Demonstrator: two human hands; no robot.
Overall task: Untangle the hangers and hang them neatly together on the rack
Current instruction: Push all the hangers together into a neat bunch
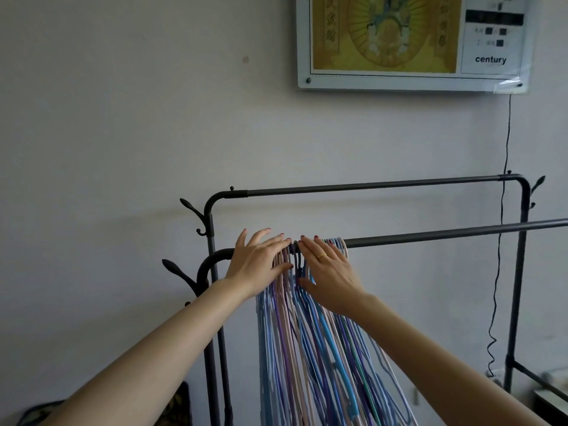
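A thick bunch of hangers (310, 333) is seen hooked over the near rail (445, 233) of a dark metal rack (522, 272), packed close together toward the rail's left end. Blues, purples, pale pinks and a thread of green are mixed through the bundle, and the wires are fanned downward and slightly rightward out of the bottom of the view. Some strands are crossed over one another lower down.

The left hand (256, 265) is laid flat against the left side of the bunch, fingers spread and extended, with the fingertips reaching the hooks at the rail; nothing is gripped. The right hand (327, 272) is pressed open on the right side of the bunch, fingers straight and together, a gold ring (321, 256) worn on one finger; nothing is clasped there either. The hooks are bracketed between the two hands, and a narrow band of them is left showing in the gap. Both forearms are stretched up from the lower corners.

Behind, a second, higher rail (368, 186) is seen running parallel. Curved pegs (192, 207) are fitted at the rack's left posts. On the pale wall a framed calendar (412, 41) marked "century" is hung, and a black cord (504, 210) is trailed down from it past the rack's right post.
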